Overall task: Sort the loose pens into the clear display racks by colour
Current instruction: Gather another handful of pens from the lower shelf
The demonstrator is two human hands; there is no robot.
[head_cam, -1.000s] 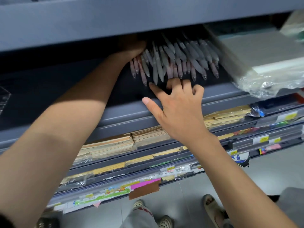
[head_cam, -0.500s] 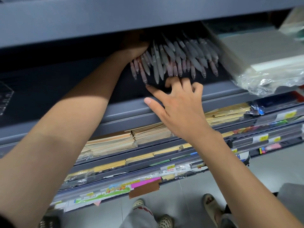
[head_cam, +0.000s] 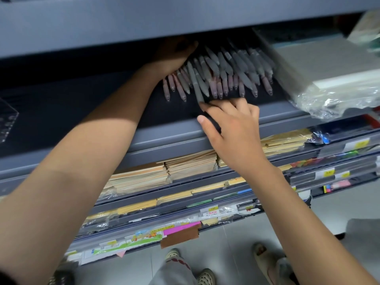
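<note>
A fan of loose pens (head_cam: 222, 73) with grey and pinkish grips lies on the dark shelf (head_cam: 86, 108), tips toward me. My left hand (head_cam: 174, 54) reaches deep under the upper shelf and rests against the left side of the pile; its fingers are hidden in shadow. My right hand (head_cam: 232, 124) sits at the shelf's front lip, its fingertips touching the tips of the nearest pens, index finger on one long grey pen (head_cam: 195, 83). A corner of a clear rack (head_cam: 8, 120) shows at the far left.
A plastic-wrapped stack of paper (head_cam: 329, 79) fills the shelf right of the pens. The upper shelf's front edge (head_cam: 185, 15) overhangs the pile. Lower shelves hold envelopes (head_cam: 164, 171) and price-tagged stationery. My feet in sandals stand on the tiled floor.
My right hand has shifted slightly forward and right, its fingers now curled onto the pen tips. My left hand stays against the pile's left side.
</note>
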